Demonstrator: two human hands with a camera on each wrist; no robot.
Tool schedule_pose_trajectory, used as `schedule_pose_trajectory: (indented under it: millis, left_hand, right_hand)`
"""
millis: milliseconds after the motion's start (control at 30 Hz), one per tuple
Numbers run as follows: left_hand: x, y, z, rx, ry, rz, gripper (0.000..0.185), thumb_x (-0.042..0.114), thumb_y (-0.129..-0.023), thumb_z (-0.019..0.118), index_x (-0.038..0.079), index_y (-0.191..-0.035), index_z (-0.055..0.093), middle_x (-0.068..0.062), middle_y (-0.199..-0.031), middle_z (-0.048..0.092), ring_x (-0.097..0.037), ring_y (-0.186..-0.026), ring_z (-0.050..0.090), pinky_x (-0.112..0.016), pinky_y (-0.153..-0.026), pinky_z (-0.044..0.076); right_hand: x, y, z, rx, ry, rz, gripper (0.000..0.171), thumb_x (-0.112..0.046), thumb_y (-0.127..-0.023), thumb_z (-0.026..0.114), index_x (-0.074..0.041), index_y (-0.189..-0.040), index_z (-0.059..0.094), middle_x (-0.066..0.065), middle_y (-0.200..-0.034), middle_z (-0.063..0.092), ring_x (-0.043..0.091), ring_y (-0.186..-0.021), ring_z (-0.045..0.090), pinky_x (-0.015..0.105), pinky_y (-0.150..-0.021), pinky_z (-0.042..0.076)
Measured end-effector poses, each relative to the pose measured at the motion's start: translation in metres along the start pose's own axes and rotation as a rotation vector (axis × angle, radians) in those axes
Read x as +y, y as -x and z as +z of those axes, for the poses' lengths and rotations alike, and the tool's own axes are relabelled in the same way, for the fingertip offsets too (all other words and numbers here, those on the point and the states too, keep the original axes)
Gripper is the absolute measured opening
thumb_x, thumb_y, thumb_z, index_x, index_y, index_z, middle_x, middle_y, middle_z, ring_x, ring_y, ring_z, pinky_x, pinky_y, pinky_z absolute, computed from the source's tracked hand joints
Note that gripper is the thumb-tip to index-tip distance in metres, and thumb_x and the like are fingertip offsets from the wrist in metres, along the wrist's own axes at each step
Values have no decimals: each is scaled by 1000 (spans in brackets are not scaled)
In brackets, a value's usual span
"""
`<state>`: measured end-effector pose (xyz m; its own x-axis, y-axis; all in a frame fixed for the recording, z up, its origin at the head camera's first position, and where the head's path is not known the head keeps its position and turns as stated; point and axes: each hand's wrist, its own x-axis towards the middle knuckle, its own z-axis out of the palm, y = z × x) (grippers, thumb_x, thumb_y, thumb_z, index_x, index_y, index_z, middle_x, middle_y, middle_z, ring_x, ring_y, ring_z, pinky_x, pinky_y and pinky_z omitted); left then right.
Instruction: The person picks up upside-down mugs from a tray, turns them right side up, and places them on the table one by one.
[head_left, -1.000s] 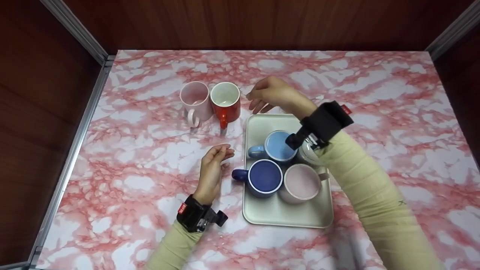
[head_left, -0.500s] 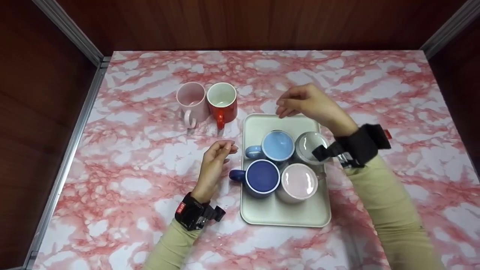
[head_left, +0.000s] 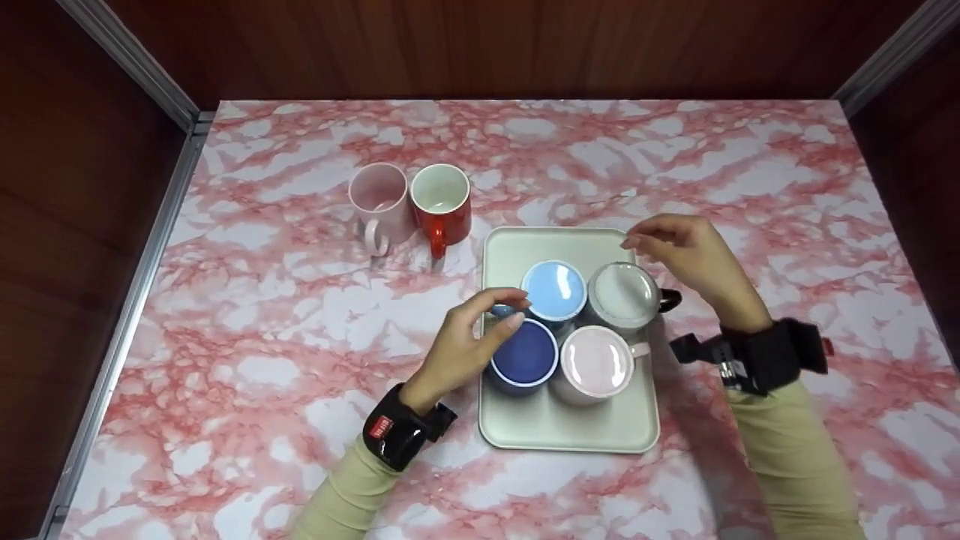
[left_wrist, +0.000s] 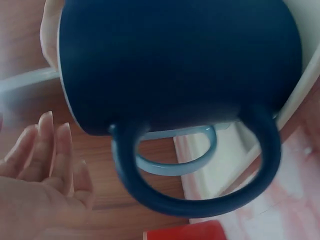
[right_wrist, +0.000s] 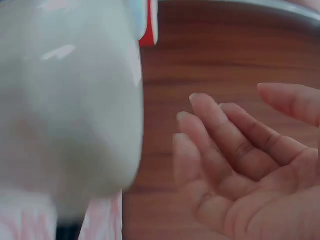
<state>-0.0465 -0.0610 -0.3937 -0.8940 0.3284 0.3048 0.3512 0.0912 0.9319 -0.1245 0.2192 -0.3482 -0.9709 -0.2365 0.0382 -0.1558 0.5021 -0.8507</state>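
A cream tray (head_left: 525,255) holds a light blue mug (head_left: 555,290), a grey mug (head_left: 624,295), a dark blue mug (head_left: 525,356) and a pale pink mug (head_left: 595,361). My left hand (head_left: 517,311) hovers with loosely curved fingers over the dark blue mug's left side. In the left wrist view that dark blue mug (left_wrist: 180,65) fills the frame, and my fingers (left_wrist: 50,155) lie beside its handle (left_wrist: 200,200), holding nothing. My right hand (head_left: 637,240) floats just beyond the grey mug. The right wrist view shows relaxed, empty fingers (right_wrist: 235,150) next to the grey mug (right_wrist: 65,100).
A pink mug (head_left: 379,196) and a red mug (head_left: 441,199) stand side by side on the marble-patterned table (head_left: 300,322), left of the tray's far corner. Dark wooden walls with metal rails (head_left: 135,300) close in the table's back and sides.
My left hand has moved right, from the bare table to the dark blue mug. My right hand has drawn back from beside the red mug, rightward to the grey mug.
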Motion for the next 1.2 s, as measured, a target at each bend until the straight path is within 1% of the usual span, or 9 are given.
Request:
schedule_pose_trajectory:
  millis: [133, 233, 367, 467, 667, 767, 900, 1067, 1200]
  left_hand:
    - [6, 1, 5, -66, -159, 112, 29, 15, -89, 60, -1, -112, 59, -6, -106, 62, -14, -105, 52, -33, -94, 35]
    - [13, 2, 9, -115, -282, 165, 30, 19, -88, 61, 2, -112, 60, -3, -109, 60, -12, -109, 48, -34, -97, 30]
    - [17, 4, 15, -176, -419, 240, 30, 22, -88, 61, 7, -113, 60, -2, -111, 58, -14, -112, 46, -39, -98, 26]
    - [18, 6, 20, -211, -517, 297, 29, 24, -87, 62, 9, -112, 60, -2, -113, 57, -16, -113, 44, -42, -96, 27]
    - [20, 10, 25, -271, -663, 368, 32, 28, -88, 60, 11, -115, 59, -2, -118, 53, -18, -116, 41, -44, -94, 27]
    - [19, 11, 26, -293, -695, 380, 33, 29, -88, 59, 12, -117, 58, -2, -119, 52, -19, -117, 40, -45, -94, 27]
    - [19, 13, 27, -316, -725, 389, 34, 31, -89, 58, 12, -117, 58, -3, -121, 52, -20, -119, 39, -47, -94, 28]
    - [18, 14, 27, -337, -757, 398, 34, 34, -90, 56, 14, -117, 57, -3, -121, 51, -20, -119, 39, -47, -93, 28]
    - [19, 14, 27, -347, -764, 387, 32, 33, -90, 55, 14, -116, 58, -2, -120, 52, -19, -118, 40, -47, -94, 28]
  right_hand:
    - [16, 16, -7, 101, 208, -34, 15, -7, -87, 59, 3, -94, 67, 15, -89, 65, 8, -74, 52, 20, -65, 39]
    - [25, 27, -12, 106, 288, -19, 15, -1, -86, 54, 3, -95, 65, 19, -89, 64, 17, -73, 50, 23, -61, 37]
    - [36, 36, -15, 44, 352, -5, 19, 3, -83, 51, 6, -97, 64, 23, -92, 62, 28, -74, 51, 32, -62, 37]
    - [43, 39, -15, -19, 379, 6, 21, 5, -81, 51, 8, -98, 63, 24, -94, 61, 32, -75, 51, 37, -61, 37]
    - [51, 45, -10, -108, 396, -6, 27, 8, -75, 52, 3, -97, 65, 17, -89, 63, 23, -66, 50, 32, -57, 38]
    - [54, 46, -6, -128, 382, -16, 29, 8, -72, 53, 0, -97, 66, 13, -87, 63, 18, -61, 48, 29, -56, 39]
    - [57, 47, -2, -104, 397, -52, 21, 6, -75, 58, -2, -93, 66, 11, -83, 63, 16, -60, 48, 30, -56, 39]
    - [62, 46, 6, -26, 434, -164, 11, 7, -78, 61, -2, -82, 65, 11, -75, 61, 23, -66, 54, 37, -61, 41]
    - [64, 47, 12, 33, 454, -217, 12, 10, -77, 62, -1, -83, 65, 14, -78, 62, 31, -75, 59, 44, -67, 45]
